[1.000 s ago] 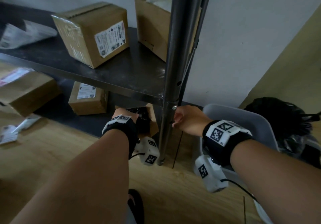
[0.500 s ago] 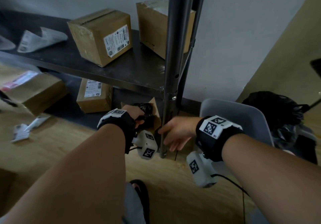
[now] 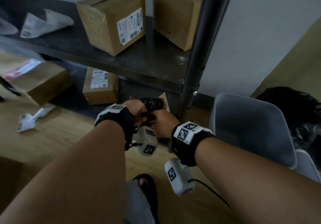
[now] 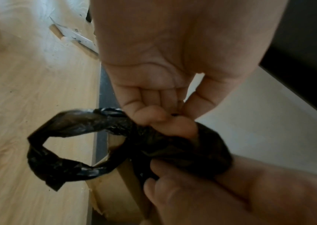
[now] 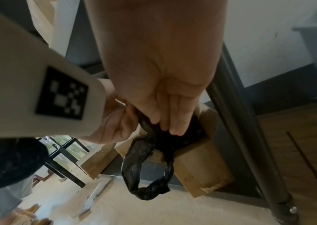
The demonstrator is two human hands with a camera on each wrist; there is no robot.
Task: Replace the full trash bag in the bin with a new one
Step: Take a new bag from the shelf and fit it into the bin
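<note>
Colours and patterns: shelf corner, floor level

The trash bag roll (image 3: 152,104) is glossy black; its loose loop (image 4: 65,146) is black with grey sheen. The bin (image 3: 250,128) at right of frame is plain light grey. The full bag (image 3: 295,116) at far right is black. The cardboard boxes (image 3: 111,20) at top centre are brown, each with a white label printed in black. The shelf (image 3: 139,62) and its post (image 3: 199,50) are dark grey. The floor (image 3: 52,137) is light wood grain. The wrist bands (image 3: 187,137) are black with white plates bearing black-and-white square codes. The wall (image 3: 260,24) is pale grey.
</note>
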